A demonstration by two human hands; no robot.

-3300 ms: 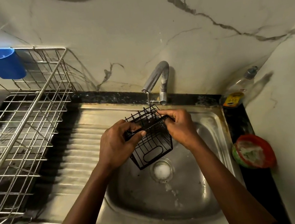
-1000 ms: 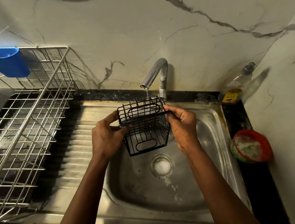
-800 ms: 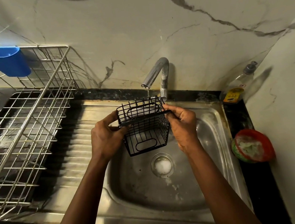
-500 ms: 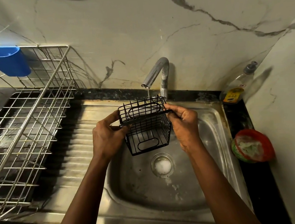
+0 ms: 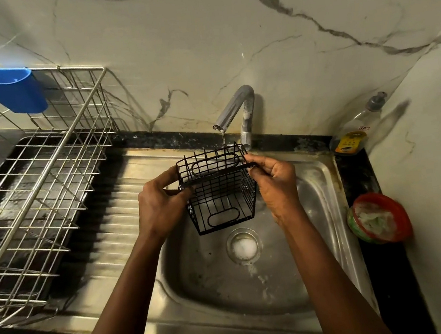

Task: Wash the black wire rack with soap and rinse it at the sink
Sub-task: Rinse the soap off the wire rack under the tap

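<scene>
While a thin trickle runs off the tap [image 5: 234,107], I've got the rack [image 5: 218,189] over the sink [image 5: 325,195], left hand [image 5: 160,204] and right hand [image 5: 275,182] both pinched shut on its top rim. Drainer [image 5: 34,173] sits left, soap bottle [image 5: 354,131] right.

The black wire rack [image 5: 217,188], earlier tilted with one corner under the tap's thin stream [image 5: 223,137], now sits squarer between both hands.
</scene>
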